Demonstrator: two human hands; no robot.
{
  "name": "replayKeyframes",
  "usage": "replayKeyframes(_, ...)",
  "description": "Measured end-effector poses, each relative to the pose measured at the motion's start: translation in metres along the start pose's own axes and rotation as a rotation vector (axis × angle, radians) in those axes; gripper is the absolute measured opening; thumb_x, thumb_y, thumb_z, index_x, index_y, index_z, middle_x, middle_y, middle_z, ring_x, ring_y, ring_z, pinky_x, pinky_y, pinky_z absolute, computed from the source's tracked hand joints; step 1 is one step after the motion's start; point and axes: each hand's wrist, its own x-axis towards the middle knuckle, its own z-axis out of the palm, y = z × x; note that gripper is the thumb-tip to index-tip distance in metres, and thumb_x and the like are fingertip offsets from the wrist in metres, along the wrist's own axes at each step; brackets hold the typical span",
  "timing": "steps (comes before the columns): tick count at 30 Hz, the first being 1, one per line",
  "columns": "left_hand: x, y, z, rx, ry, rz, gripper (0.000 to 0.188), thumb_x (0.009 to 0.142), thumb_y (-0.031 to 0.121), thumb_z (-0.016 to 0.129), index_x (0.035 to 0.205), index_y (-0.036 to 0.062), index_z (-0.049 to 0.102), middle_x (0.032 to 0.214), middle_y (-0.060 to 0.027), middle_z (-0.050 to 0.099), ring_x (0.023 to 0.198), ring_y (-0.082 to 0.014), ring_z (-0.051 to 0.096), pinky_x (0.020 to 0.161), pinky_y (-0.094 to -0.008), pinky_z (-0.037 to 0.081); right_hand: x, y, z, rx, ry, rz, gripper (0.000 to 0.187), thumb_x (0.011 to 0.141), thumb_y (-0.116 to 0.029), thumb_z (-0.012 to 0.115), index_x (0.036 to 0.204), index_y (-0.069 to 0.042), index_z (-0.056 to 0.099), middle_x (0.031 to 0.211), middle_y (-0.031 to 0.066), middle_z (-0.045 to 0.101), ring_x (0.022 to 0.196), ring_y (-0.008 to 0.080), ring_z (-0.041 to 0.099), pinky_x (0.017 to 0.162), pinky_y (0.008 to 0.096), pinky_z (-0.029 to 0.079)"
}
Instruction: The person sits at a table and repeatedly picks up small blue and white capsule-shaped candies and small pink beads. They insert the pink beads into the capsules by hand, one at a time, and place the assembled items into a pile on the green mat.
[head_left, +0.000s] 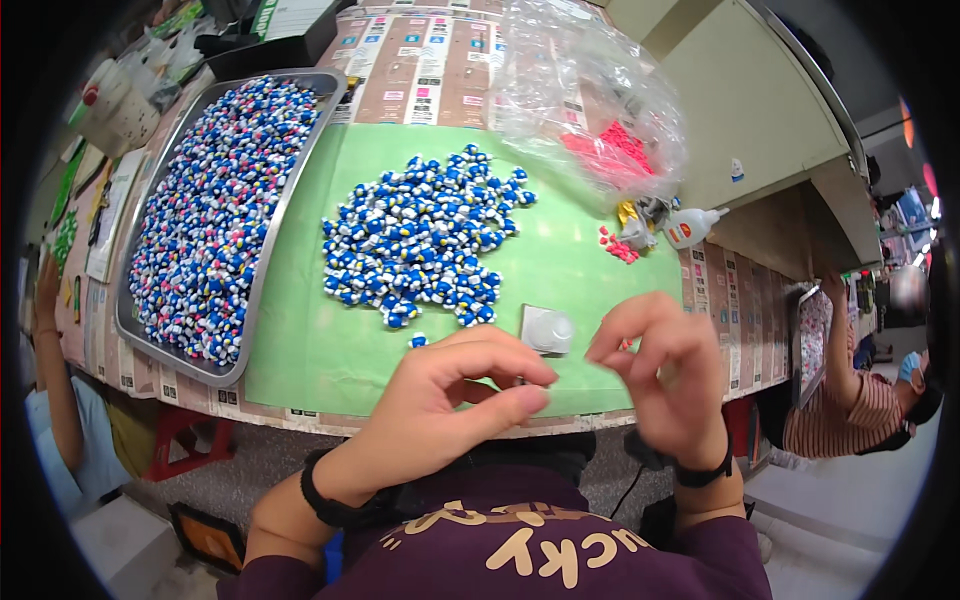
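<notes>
My left hand (455, 385) is closed in a pinch at the near edge of the green sheet (590, 270). Between its thumb and forefinger shows a tiny dark bit, mostly hidden by the fingertips. My right hand (668, 375) hovers a little to the right, its fingers curled and smeared by motion, so any contents are unclear. Just beyond the hands, a small translucent white cap-like dish (548, 330) sits on a pale square. Farther off lies a heap of small blue-and-white pieces with yellow spots (420, 240), with one loose piece (418, 341) nearer my left hand.
At left stands a metal tray (262, 262) full of similar pieces. A clear plastic bag (540, 70) holds pink bits (625, 145) at the far right. Nearby are loose pink pieces (617, 245) and a white squeeze bottle (692, 227). Other people work at both sides.
</notes>
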Motion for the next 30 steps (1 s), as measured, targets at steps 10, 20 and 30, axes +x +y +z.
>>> replayKeyframes(10,-0.003,-0.001,-0.009,-0.284,-0.084,0.024,0.010,0.089,0.001,0.069,0.098,-0.0030,0.069,0.100,-0.0083,0.062,0.081,-0.0128,0.063,0.068,-0.0248,0.055,0.006,-0.012,0.022,0.140,-0.090,0.011,0.031,0.077,0.015,0.067,0.086,-0.009,0.050,0.095,0.0100,0.067,0.083,0.0229,0.062,0.074,0.0331,0.049)
replayKeyframes(20,-0.001,0.002,0.001,0.121,0.000,0.066,0.015,0.084,-0.009,0.067,0.097,-0.0022,0.071,0.105,-0.0123,0.065,0.087,-0.0157,0.065,0.073,-0.0259,0.056,0.004,-0.015,0.008,0.004,-0.191,0.041,0.029,0.063,0.018,0.059,0.079,-0.004,0.051,0.090,0.0108,0.060,0.085,0.0286,0.060,0.075,0.0348,0.048)
replayKeyframes(30,-0.011,-0.002,-0.025,0.210,0.298,0.145,0.024,0.087,-0.012,0.060,0.110,-0.0053,0.065,0.111,-0.0137,0.065,0.096,-0.0180,0.065,0.085,-0.0298,0.056,0.018,0.031,-0.002,-0.429,-0.322,0.090,0.020,0.070,0.011,0.052,0.081,-0.006,0.049,0.078,0.0079,0.052,0.075,0.0288,0.054,0.069,0.0378,0.039)
